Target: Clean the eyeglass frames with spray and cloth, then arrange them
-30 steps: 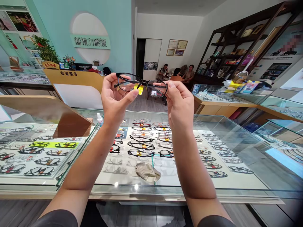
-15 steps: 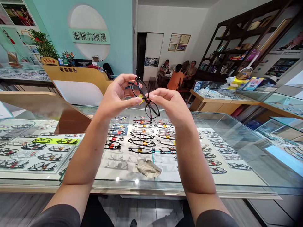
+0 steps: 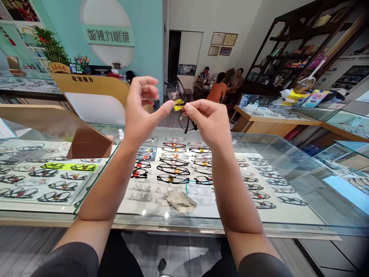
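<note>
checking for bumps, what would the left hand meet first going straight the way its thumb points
The left hand would probably meet the yellow tag on the glasses first; depth there is unclear.

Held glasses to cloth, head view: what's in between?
In the head view, rows of displayed glasses lie between the held glasses and the cloth.

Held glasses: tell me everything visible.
The glasses have a thin black frame, perhaps plastic, and see-through lenses; a yellow tag sits by the upper one. They tilt steeply, one lens above the other, raised above the case. The right grip pinches them near mid-frame; whether the open left grip touches is unclear.
</note>
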### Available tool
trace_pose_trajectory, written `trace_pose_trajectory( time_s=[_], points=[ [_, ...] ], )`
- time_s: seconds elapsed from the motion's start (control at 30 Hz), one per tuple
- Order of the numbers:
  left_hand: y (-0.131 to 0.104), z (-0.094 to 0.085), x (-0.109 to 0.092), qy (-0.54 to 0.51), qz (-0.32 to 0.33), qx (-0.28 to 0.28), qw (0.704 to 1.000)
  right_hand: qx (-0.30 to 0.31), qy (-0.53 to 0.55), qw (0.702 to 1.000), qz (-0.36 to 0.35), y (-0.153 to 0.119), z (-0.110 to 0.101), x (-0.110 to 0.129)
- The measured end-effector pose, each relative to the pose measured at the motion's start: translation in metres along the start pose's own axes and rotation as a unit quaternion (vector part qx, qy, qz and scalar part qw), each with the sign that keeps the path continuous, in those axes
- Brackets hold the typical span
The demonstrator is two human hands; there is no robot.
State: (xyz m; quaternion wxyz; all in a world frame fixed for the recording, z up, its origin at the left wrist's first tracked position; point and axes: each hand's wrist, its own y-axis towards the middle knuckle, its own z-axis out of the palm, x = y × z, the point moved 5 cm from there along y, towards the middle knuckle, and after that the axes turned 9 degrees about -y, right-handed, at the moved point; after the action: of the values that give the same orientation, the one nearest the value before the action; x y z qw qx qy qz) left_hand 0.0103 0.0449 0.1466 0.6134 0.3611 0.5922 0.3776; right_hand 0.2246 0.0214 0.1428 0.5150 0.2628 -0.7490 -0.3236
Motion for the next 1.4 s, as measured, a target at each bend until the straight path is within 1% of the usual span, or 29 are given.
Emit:
trace_pose_trajectory(
  time_s=[0.03, 0.07, 0.13, 0.2, 0.3, 0.47, 0.6, 0.7, 0.77, 0.83, 0.87, 0.93, 1.0, 1.07, 1.13, 1.2, 1.27, 1.4],
  points=[
    [-0.004, 0.002, -0.006, 0.02, 0.0, -0.028, 0.999, -0.035, -0.025, 0.999, -0.019, -0.001, 0.0, 0.0],
    [-0.007, 0.005, -0.011, 0.034, -0.009, -0.041, 0.999, -0.066, -0.049, 0.996, -0.039, -0.002, 0.001, 0.002],
    [-0.014, 0.016, -0.017, 0.037, -0.047, -0.025, 0.998, -0.105, -0.085, 0.988, -0.074, -0.005, 0.004, 0.006],
    [-0.018, 0.027, -0.018, 0.021, -0.088, 0.004, 0.996, -0.113, -0.105, 0.983, -0.097, -0.007, 0.008, 0.009],
    [-0.018, 0.032, -0.012, -0.006, -0.122, 0.01, 0.992, -0.105, -0.124, 0.98, -0.112, -0.008, 0.011, 0.013],
    [-0.014, 0.025, 0.001, -0.022, -0.145, -0.011, 0.989, -0.06, -0.149, 0.98, -0.116, -0.009, 0.016, 0.012],
    [-0.01, 0.017, 0.005, 0.014, -0.161, -0.017, 0.987, -0.031, -0.174, 0.977, -0.118, -0.01, 0.02, 0.013],
    [-0.004, 0.005, 0.007, 0.083, -0.161, 0.003, 0.984, -0.044, -0.174, 0.979, -0.1, -0.011, 0.018, 0.014],
    [0.001, -0.006, 0.012, 0.158, -0.168, 0.044, 0.972, -0.066, -0.167, 0.98, -0.08, -0.01, 0.014, 0.015],
    [0.004, -0.018, 0.026, 0.247, -0.196, 0.11, 0.943, -0.073, -0.155, 0.983, -0.065, -0.01, 0.011, 0.017],
    [0.004, -0.024, 0.036, 0.293, -0.216, 0.148, 0.919, -0.069, -0.146, 0.985, -0.061, -0.01, 0.01, 0.017],
    [0.0, -0.038, 0.062, 0.38, -0.265, 0.222, 0.858, -0.053, -0.126, 0.989, -0.055, -0.01, 0.009, 0.019],
    [-0.007, -0.051, 0.09, 0.445, -0.317, 0.285, 0.787, -0.039, -0.113, 0.992, -0.05, -0.01, 0.009, 0.021],
    [-0.018, -0.06, 0.117, 0.481, -0.367, 0.336, 0.721, -0.03, -0.108, 0.993, -0.045, -0.01, 0.008, 0.023],
    [-0.029, -0.067, 0.138, 0.492, -0.411, 0.369, 0.673, -0.023, -0.107, 0.993, -0.045, -0.01, 0.008, 0.024],
    [-0.039, -0.071, 0.153, 0.493, -0.44, 0.389, 0.642, -0.02, -0.106, 0.993, -0.049, -0.01, 0.008, 0.024],
    [-0.046, -0.074, 0.163, 0.497, -0.457, 0.402, 0.618, -0.021, -0.109, 0.992, -0.054, -0.01, 0.007, 0.024],
    [-0.055, -0.078, 0.174, 0.502, -0.481, 0.414, 0.588, -0.022, -0.122, 0.991, -0.053, -0.009, 0.006, 0.024]
  ],
)
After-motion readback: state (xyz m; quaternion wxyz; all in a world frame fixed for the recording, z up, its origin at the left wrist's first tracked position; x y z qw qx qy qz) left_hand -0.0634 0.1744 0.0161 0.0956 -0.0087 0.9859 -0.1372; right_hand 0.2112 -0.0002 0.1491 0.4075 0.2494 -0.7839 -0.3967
